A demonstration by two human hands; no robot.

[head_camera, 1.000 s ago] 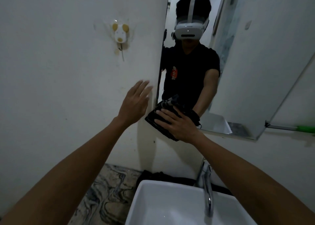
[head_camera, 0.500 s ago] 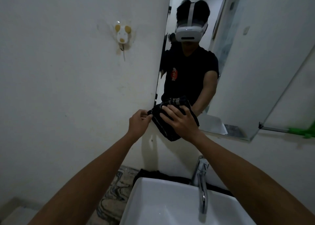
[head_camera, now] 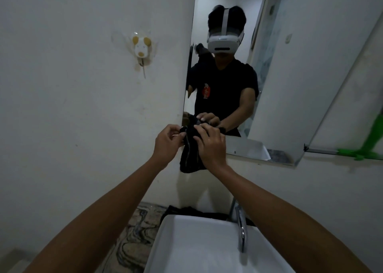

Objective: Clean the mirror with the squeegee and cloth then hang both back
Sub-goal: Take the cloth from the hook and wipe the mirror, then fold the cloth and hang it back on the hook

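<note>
A dark cloth (head_camera: 189,156) hangs in front of the lower left corner of the wall mirror (head_camera: 286,90). My right hand (head_camera: 210,146) grips its upper right part with fingers curled over it. My left hand (head_camera: 167,143) pinches the cloth's top left edge. A small white and yellow animal-shaped wall hook (head_camera: 141,47) is stuck on the wall up and to the left of my hands, with nothing hanging on it. A green object (head_camera: 371,146), possibly the squeegee, shows blurred at the far right by a narrow ledge.
A white basin (head_camera: 199,250) with a chrome tap (head_camera: 241,229) stands below my arms. Dark fabric (head_camera: 186,210) lies behind the basin. A marbled floor (head_camera: 134,235) shows at the lower left. The mirror reflects a person in a black shirt wearing a white headset.
My left hand, open in the air a second ago, came in and pinched the cloth's left edge. The cloth came off the glass and now hangs bunched between both hands.
</note>
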